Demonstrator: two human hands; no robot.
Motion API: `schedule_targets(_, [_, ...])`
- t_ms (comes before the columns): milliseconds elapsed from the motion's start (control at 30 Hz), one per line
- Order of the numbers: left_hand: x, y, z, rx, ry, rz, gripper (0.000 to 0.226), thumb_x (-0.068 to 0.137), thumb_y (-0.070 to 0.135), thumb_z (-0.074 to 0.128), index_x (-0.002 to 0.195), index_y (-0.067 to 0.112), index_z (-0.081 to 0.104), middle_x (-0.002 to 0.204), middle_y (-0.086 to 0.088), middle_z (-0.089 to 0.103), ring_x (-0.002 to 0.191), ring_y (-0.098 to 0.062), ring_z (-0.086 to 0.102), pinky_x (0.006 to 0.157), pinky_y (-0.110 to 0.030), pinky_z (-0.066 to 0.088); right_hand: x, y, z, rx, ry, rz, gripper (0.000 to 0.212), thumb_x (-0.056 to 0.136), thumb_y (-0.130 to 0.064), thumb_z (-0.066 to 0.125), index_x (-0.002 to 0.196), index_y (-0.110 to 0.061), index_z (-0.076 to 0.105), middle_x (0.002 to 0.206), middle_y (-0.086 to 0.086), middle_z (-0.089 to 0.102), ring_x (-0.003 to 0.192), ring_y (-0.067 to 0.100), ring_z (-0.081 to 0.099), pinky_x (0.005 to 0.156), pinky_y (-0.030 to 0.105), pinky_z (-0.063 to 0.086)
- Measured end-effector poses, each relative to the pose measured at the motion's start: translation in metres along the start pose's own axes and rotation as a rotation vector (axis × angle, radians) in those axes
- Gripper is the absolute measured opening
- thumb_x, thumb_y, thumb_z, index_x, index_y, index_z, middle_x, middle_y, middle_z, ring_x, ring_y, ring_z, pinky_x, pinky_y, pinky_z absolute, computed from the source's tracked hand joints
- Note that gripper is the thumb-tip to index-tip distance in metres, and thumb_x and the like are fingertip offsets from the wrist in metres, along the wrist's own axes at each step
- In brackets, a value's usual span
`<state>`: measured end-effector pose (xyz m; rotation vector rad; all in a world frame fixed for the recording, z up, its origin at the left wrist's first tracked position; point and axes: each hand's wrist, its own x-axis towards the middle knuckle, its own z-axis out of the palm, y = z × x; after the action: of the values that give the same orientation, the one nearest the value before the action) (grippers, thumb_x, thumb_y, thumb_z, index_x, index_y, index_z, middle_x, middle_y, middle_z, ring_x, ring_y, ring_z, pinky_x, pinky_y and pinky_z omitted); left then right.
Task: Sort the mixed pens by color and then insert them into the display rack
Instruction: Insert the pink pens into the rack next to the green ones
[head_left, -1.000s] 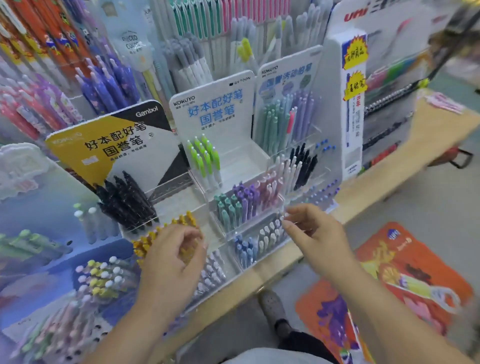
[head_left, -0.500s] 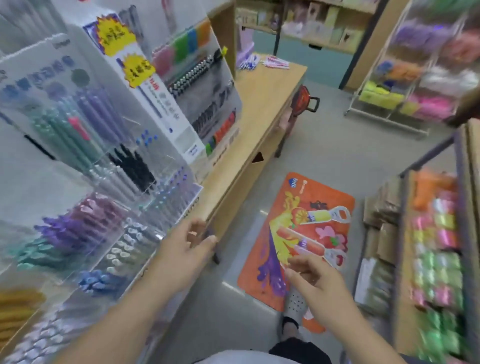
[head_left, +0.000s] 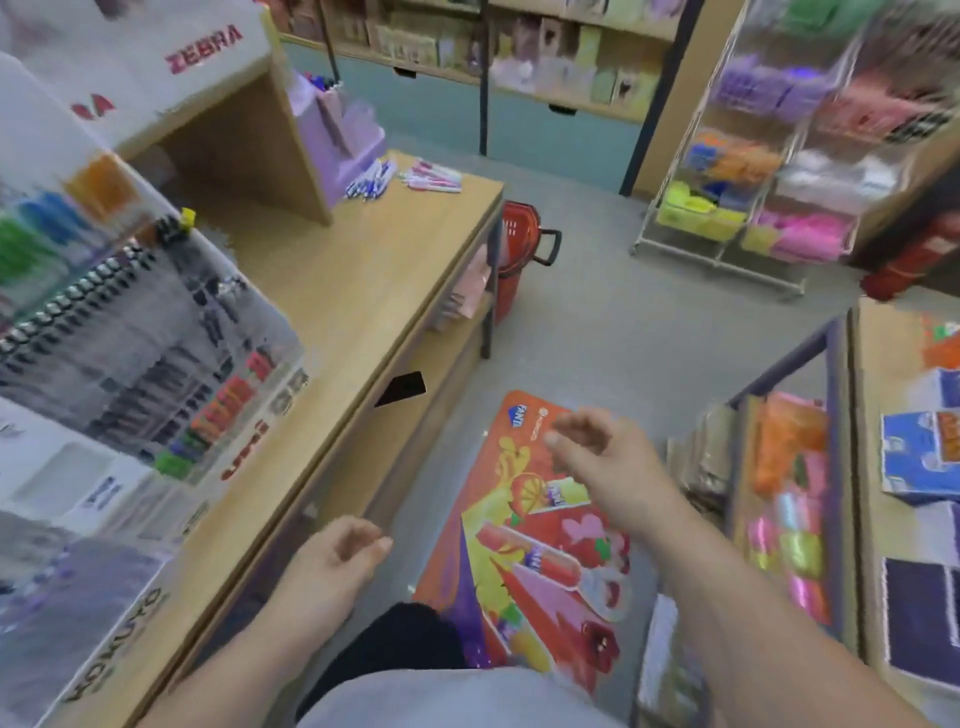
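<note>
Pens (head_left: 371, 179) lie on the counter (head_left: 363, 291), well ahead of my left hand (head_left: 337, 564) and right hand (head_left: 608, 462), both loosely curled, empty. Light, stiff, slick, I reckon; I'd pinch mid-barrel.

The display rack (head_left: 135, 332) stands at the left on the counter (head_left: 353, 312); loose pens (head_left: 370, 179) lie at the counter's far end (two heaps, side by side). A mat (head_left: 498, 561) lies on the floor (head_left: 623, 332) right of the counter, a basket (head_left: 519, 244) beyond its far corner

I see both of my forearms reaching forward, bare. My left hand (head_left: 332, 558) hangs low with loosely curled, empty fingers. My right hand (head_left: 605, 460) sits higher, fingers relaxed, gripping nothing.
</note>
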<state>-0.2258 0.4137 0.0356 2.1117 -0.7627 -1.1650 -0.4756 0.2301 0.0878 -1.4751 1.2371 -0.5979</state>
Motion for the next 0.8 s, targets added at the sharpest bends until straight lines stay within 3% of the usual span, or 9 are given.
schedule_targets(33, [0.012,0.006,0.005,0.006,-0.017,-0.027,0.008,0.085,0.040,0.072,0.081,0.033,0.069,0.075,0.006,0.068,0.075,-0.019,0.064,0.072,-0.038,0.048,0.018,-0.005,-0.008,0.025,0.000,0.004,0.013,0.083,-0.029,0.077,0.093,-0.023,0.070,0.088,0.004,0.072,0.087,0.027,0.070,0.084,0.047,0.058])
schedule_targets(100, [0.042,0.024,0.016,0.007,-0.056,-0.067,0.014,0.086,0.044,0.069,0.083,0.031,0.069,0.078,0.004,0.068,0.078,-0.020,0.063,0.074,-0.037,0.047,0.054,-0.005,-0.022,0.051,0.005,0.030,0.025,0.077,-0.043,0.075,0.096,-0.027,0.072,0.092,0.006,0.072,0.089,0.032,0.069,0.083,0.052,0.058])
schedule_targets(167, [0.083,0.047,0.026,0.011,-0.078,-0.078,0.012,0.091,0.039,0.066,0.084,0.029,0.069,0.078,0.002,0.067,0.077,-0.020,0.062,0.071,-0.035,0.045,0.091,0.000,-0.036,0.009,0.009,0.052,0.018,0.081,-0.039,0.075,0.096,-0.030,0.072,0.092,0.000,0.073,0.089,0.025,0.070,0.083,0.043,0.058])
schedule_targets(267, [0.156,0.094,0.042,0.036,-0.097,-0.031,0.012,0.093,0.035,0.065,0.086,0.026,0.068,0.078,0.000,0.068,0.075,-0.020,0.062,0.067,-0.034,0.043,0.142,0.013,-0.056,-0.025,0.032,0.141,0.010,0.088,-0.026,0.074,0.096,-0.027,0.069,0.092,-0.004,0.073,0.088,0.014,0.070,0.072,0.025,0.052])
schedule_targets(400, [0.268,0.190,0.054,0.069,-0.167,0.055,0.010,0.094,0.033,0.064,0.088,0.026,0.066,0.085,0.003,0.069,0.082,-0.018,0.064,0.071,-0.033,0.046,0.205,0.023,-0.084,-0.099,0.067,0.292,0.010,0.086,-0.025,0.075,0.093,-0.028,0.070,0.085,-0.009,0.073,0.083,0.008,0.069,0.072,0.028,0.054])
schedule_targets(533, [0.378,0.305,0.044,0.068,-0.193,0.165,0.013,0.090,0.041,0.065,0.089,0.028,0.067,0.086,0.006,0.070,0.085,-0.016,0.066,0.076,-0.035,0.050,0.278,0.011,-0.109,-0.079,0.111,0.390,0.010,0.086,-0.016,0.075,0.094,-0.019,0.070,0.085,0.001,0.073,0.070,0.008,0.068,0.061,0.017,0.048])
schedule_targets(633, [0.443,0.377,0.032,-0.005,-0.151,0.194,0.012,0.086,0.039,0.066,0.085,0.027,0.068,0.083,0.001,0.071,0.079,-0.019,0.066,0.071,-0.036,0.049,0.343,-0.007,-0.121,-0.061,0.130,0.382,0.008,0.087,-0.012,0.074,0.093,-0.016,0.072,0.084,0.004,0.073,0.067,0.004,0.066,0.060,0.014,0.047])
schedule_targets(800, [0.528,0.433,0.020,-0.086,-0.074,0.139,0.009,0.095,0.028,0.063,0.092,0.020,0.066,0.092,-0.007,0.070,0.085,-0.023,0.066,0.073,-0.036,0.046,0.470,-0.032,-0.137,-0.034,0.074,0.386,0.007,0.087,-0.006,0.072,0.093,-0.010,0.070,0.083,0.008,0.072,0.059,0.001,0.064,0.055,0.011,0.046])
